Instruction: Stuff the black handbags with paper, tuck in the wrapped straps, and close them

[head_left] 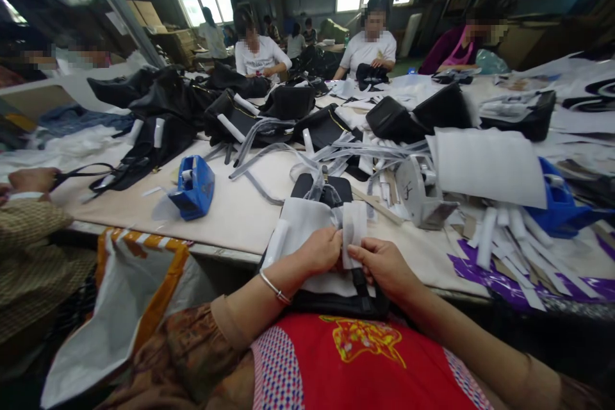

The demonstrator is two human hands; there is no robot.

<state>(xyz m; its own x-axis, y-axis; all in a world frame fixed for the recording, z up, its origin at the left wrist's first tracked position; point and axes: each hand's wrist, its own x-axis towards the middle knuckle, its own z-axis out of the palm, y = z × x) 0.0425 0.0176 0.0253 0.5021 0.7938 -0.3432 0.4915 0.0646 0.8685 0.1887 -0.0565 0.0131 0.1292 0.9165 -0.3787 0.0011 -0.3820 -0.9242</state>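
A black bag (312, 303) lies at the table's front edge, against the red apron. White foam sheet (305, 213) covers most of its face. My right hand (387, 262) pinches a narrow white foam strip (354, 221) that stands upright over the bag. Close beside it, my left hand (323, 250) is closed at the strip's left edge; what its fingertips hold is hidden. A black strap with a buckle (360, 283) hangs below the strip, near my right fingers. Clear plastic-covered straps (319, 186) lie over the bag's far end.
A blue tape dispenser (195, 186) stands to the left, a grey one (423, 195) to the right. Foam sheets (490, 166) and white strips (516, 237) lie further right. Black bags (283, 109) are heaped behind. A co-worker's hand (33, 179) is at far left, above a white sack (106, 307).
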